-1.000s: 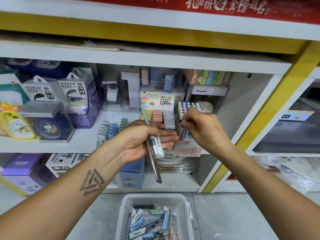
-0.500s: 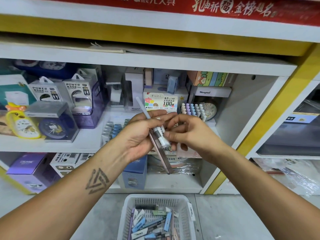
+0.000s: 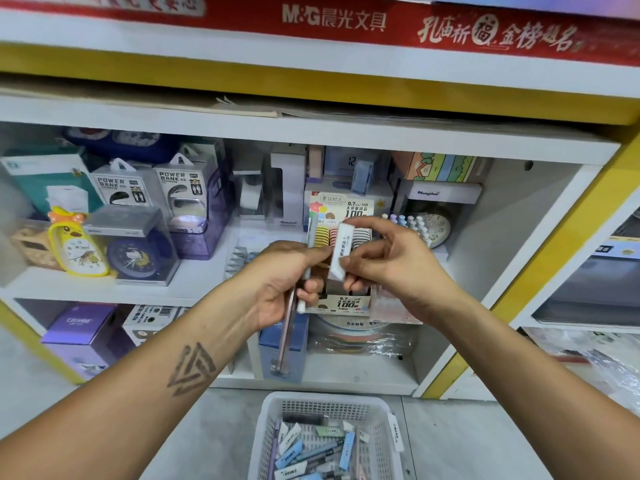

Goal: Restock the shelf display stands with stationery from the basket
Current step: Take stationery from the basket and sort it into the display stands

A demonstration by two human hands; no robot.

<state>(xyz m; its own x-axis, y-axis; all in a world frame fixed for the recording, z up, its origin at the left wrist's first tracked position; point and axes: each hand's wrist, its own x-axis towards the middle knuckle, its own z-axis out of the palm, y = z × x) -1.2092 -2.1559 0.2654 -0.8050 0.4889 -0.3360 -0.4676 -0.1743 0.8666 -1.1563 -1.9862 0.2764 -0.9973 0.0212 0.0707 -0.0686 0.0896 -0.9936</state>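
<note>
My left hand (image 3: 284, 282) grips a bundle of pens (image 3: 289, 327) upright, their ends hanging down past my palm. My right hand (image 3: 388, 268) pinches a white eraser (image 3: 341, 252) with printed text, held between both hands. Both hands are in front of a pencil-lead display stand (image 3: 346, 209) on the middle shelf. To its right stands a holder of pastel pens (image 3: 408, 223). A white basket (image 3: 384, 410) with several erasers and pens sits on the floor below.
The white shelf (image 3: 104, 289) holds power bank boxes (image 3: 124, 188), a yellow clock (image 3: 74, 247) and a blue clock in a clear case (image 3: 135, 254) at the left. Purple and blue boxes stand on the lower shelf. A yellow post (image 3: 540, 271) borders the right.
My right hand came back from the pastel pens to my left hand and took the white eraser out of the bundle. The pens stay in my left hand.
</note>
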